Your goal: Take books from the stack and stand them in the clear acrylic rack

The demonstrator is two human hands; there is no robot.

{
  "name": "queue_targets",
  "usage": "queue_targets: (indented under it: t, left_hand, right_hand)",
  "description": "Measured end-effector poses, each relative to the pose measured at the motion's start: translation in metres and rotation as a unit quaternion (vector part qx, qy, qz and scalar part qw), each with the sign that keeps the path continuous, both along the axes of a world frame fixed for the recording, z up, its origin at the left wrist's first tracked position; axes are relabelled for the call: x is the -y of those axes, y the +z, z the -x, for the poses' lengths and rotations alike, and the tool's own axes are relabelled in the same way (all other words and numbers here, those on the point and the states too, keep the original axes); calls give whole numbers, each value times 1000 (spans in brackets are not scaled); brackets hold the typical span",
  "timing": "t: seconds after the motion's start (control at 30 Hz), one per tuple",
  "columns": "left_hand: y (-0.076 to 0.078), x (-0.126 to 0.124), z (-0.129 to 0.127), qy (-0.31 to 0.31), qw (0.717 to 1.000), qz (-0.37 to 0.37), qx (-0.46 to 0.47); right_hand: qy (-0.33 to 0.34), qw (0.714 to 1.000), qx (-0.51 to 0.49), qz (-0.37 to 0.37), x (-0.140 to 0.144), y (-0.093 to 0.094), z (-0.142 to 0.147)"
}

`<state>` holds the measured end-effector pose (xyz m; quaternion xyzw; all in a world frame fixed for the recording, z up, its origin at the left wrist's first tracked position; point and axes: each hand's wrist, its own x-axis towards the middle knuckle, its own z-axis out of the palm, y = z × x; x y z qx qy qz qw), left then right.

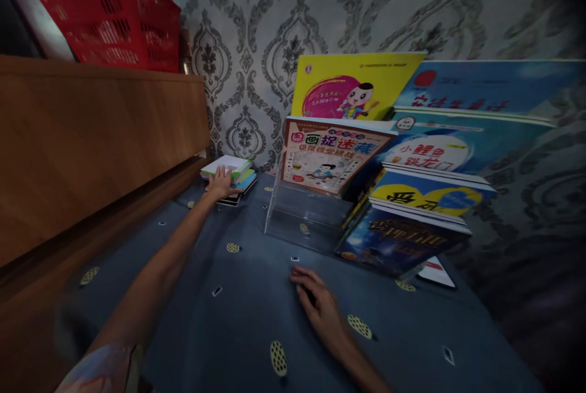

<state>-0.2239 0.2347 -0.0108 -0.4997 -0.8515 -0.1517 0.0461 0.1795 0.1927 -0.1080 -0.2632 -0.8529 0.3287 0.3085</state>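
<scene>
My left hand (222,185) reaches to the far left of the table, its fingers spread over a small stack of books (232,165). White, green and blue covers show in that pile; my palm hides part of its near side. Closer to me, my right hand (319,302) rests on the dark tablecloth with fingers loosely bent and a gap between thumb and forefinger. It holds nothing. Beyond it stands a clear acrylic book rack (297,222), where a brown picture book (327,158) leans in front of a yellow book (357,85).
On the rack's right side, several blue books (462,137) stand in tiers, with a dark blue book (398,243) in front. A device with a lit screen (437,272) lies behind them. At left, a red basket (114,21) sits on a wooden cabinet (101,137). Patterned wallpaper covers the wall.
</scene>
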Motion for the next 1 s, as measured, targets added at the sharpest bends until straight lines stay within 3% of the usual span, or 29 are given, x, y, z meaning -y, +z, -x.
queue_targets:
  t: [0.23, 0.47, 0.8, 1.0]
  left_hand:
    - [-4, -11, 23, -3, 994, 108, -30]
    - [-6, 3, 27, -30, 989, 112, -92]
    - [5, 24, 3, -54, 978, 98, -176]
    - [3, 56, -37, -69, 977, 120, -165]
  right_hand:
    - [3, 1000, 3, -4, 3, 3, -2]
    - [14, 1000, -1, -7, 3, 5, -1]
    - [15, 1000, 19, -3, 3, 5, 0]
    - [11, 1000, 13, -5, 4, 6, 1]
